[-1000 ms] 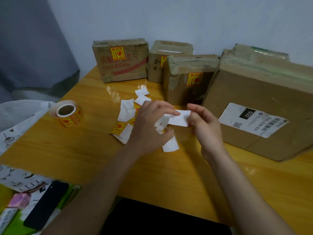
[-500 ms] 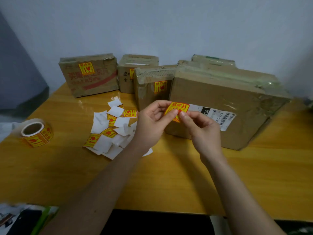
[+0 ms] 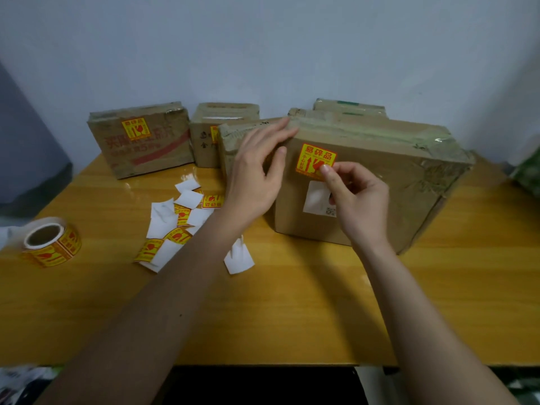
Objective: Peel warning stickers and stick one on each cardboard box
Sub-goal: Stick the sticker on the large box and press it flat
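A yellow-and-red warning sticker (image 3: pixel 314 159) lies on the front face of the large cardboard box (image 3: pixel 380 185), above its white shipping label (image 3: pixel 315 197). My right hand (image 3: pixel 359 200) pinches the sticker's lower right corner, fingers curled. My left hand (image 3: pixel 254 171) rests with straight fingers on the box's upper left edge. The left box (image 3: pixel 163 153) carries a sticker. A small box (image 3: pixel 204 133) behind shows part of one. A third box (image 3: pixel 233 135) is mostly hidden by my left hand.
A roll of warning stickers (image 3: pixel 49 244) lies at the left of the wooden table (image 3: pixel 292 302). Loose white backing papers and spare stickers (image 3: pixel 175 223) are scattered left of my left arm. Another box (image 3: pixel 347 106) stands behind the large one.
Both hands carried the peeled sticker up to the large box's front face. My left hand let go of it and now lies open on the box edge.
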